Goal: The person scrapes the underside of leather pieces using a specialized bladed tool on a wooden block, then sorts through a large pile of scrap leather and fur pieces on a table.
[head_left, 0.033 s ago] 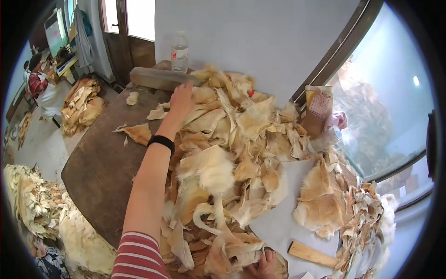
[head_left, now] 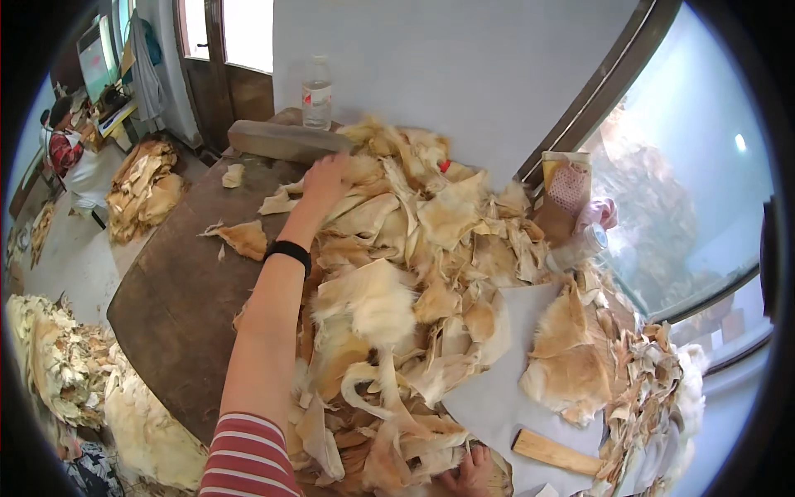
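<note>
Hardly anything has moved since the earlier frame; my left fingers sit slightly lower, curled at the far edge of the hide heap, beside a grey block; grip: cannot tell. Right fingers, partly hidden, at the heap's near edge; closure unclear. Progress, my judgement: early; one hide scrap lies apart, left of my left fingers, on the tabletop; most remains jumbled

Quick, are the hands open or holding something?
Left hand: at the pelt pieces; whether it grips any can't be told.
Right hand: beside pelt pieces; grip can't be told.
</note>
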The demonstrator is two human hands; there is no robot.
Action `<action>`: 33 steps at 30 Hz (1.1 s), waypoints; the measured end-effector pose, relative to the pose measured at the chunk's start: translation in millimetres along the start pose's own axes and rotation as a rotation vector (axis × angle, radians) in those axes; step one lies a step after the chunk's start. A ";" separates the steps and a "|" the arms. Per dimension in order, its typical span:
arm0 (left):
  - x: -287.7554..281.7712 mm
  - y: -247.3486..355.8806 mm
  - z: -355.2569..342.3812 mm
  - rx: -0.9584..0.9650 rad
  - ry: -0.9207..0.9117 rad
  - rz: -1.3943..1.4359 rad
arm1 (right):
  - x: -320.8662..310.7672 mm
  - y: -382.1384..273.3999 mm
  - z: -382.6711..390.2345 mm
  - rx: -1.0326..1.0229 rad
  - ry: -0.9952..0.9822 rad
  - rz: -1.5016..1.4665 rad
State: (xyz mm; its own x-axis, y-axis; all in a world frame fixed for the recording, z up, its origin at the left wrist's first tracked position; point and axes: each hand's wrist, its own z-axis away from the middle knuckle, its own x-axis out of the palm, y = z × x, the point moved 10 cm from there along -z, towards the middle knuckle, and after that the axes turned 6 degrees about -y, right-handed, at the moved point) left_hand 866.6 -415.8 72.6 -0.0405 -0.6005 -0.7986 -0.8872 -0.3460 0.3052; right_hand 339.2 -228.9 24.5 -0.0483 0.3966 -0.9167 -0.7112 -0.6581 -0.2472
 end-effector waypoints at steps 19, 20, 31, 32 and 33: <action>-65.1 18.6 58.6 -0.301 -0.518 1.599 | 2.6 8.2 1.3 -0.106 0.235 -0.114; -68.5 21.3 60.7 -0.289 -0.529 1.639 | 0.5 7.6 1.3 -0.159 0.343 -0.142; -97.7 40.3 74.8 -0.103 -0.408 1.263 | 11.4 15.3 5.0 -0.168 0.381 -0.156; -107.6 47.4 75.3 -0.015 -0.355 1.136 | 11.9 15.9 5.2 -0.158 0.368 -0.159; -117.6 56.6 77.3 0.074 -0.301 1.008 | 10.6 15.5 5.6 -0.156 0.365 -0.164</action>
State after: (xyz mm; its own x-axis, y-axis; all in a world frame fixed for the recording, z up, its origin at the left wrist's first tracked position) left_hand 785.6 -309.1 143.7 -0.8784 -0.3786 -0.2918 -0.4047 0.2643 0.8754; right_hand 323.7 -231.3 12.7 0.3280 0.2697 -0.9054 -0.5731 -0.7051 -0.4177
